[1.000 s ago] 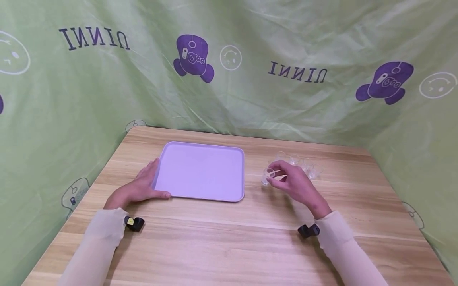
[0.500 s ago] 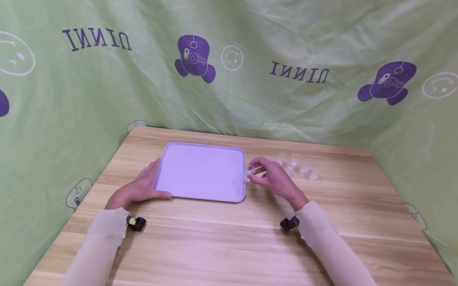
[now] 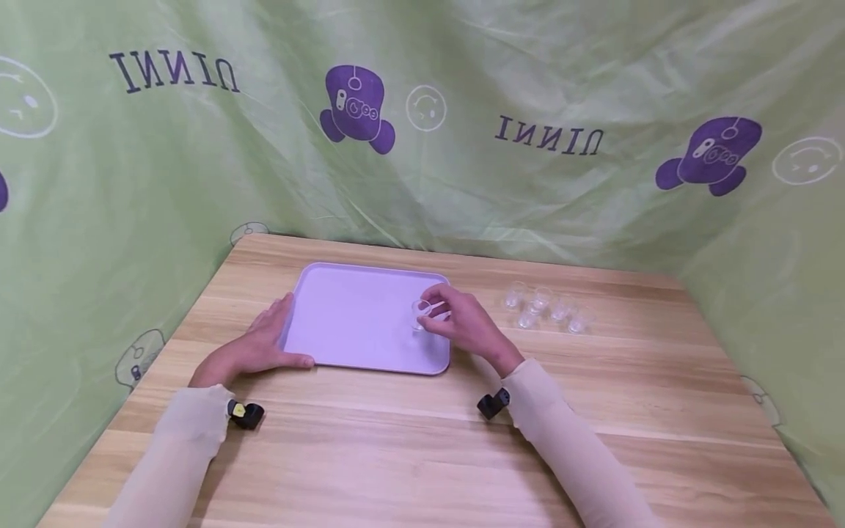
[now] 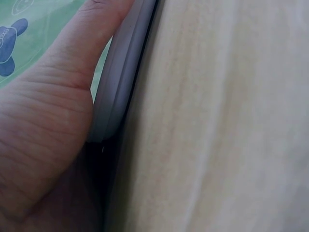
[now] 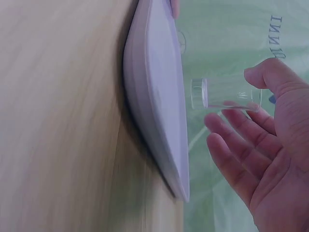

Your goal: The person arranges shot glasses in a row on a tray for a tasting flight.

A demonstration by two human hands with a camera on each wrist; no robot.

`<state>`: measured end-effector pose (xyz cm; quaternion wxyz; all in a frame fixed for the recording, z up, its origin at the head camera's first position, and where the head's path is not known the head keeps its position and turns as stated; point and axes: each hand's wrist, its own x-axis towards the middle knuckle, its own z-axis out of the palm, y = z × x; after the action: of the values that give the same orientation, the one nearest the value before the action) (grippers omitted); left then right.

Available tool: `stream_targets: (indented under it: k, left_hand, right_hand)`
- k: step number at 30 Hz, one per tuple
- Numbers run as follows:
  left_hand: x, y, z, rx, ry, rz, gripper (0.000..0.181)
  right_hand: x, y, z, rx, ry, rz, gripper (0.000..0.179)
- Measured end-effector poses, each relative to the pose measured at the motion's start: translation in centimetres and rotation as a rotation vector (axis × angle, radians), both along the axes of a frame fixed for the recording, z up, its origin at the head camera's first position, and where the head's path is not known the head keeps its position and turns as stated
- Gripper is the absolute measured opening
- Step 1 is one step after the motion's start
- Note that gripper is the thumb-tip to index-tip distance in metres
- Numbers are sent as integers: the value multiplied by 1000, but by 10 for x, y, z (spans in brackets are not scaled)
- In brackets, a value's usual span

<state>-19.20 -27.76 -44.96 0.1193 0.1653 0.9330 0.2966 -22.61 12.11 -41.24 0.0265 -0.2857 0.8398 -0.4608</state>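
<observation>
A pale purple tray (image 3: 356, 315) lies on the wooden table. Against its left edge rests my left hand (image 3: 254, 348), fingers straight along the side and thumb at the near corner; the left wrist view shows the thumb side by the tray rim (image 4: 116, 82). My right hand (image 3: 462, 323) pinches a small clear shot glass (image 3: 419, 314) near its rim, over the right part of the tray. In the right wrist view the glass (image 5: 224, 94) has its thick base towards the tray and apart from it, with the thumb and fingertips at the rim end.
Several more clear shot glasses (image 3: 541, 299) stand in a cluster on the table (image 3: 422, 447) to the right of the tray. A green printed cloth (image 3: 449, 191) hangs behind and at both sides of the table.
My right hand has carried the shot glass leftwards from beside the cluster, past the tray's right edge, to above the tray. The left hand has stayed at the tray's left edge.
</observation>
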Motion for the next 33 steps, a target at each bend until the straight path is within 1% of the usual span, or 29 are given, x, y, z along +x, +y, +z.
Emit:
stream_targets:
  k: [5,10,15,21,27,33]
  left_hand:
    - [-1,-1,0,5,14,-6,139]
    - [-3,2,-1,14,16,-8,139]
    - [-2,2,-1,9,15,0,139]
    - [-2,1,0,13,-7,8,141]
    - [0,0,2,14,-15,19,142]
    - [2,-2,1,8,-14,25,141]
  right_hand:
    - [-7,-21,-4,-18,3,17,28]
    - [-13,-39,-6,-11,16,59,30]
    - [-17,-57,-6,-6,1,88,30]
    - [-22,-76,-7,3,-35,99,31]
    - [-29,-97,-7,19,-75,93,30]
    - [-35,-118,-4,22,-86,92,30]
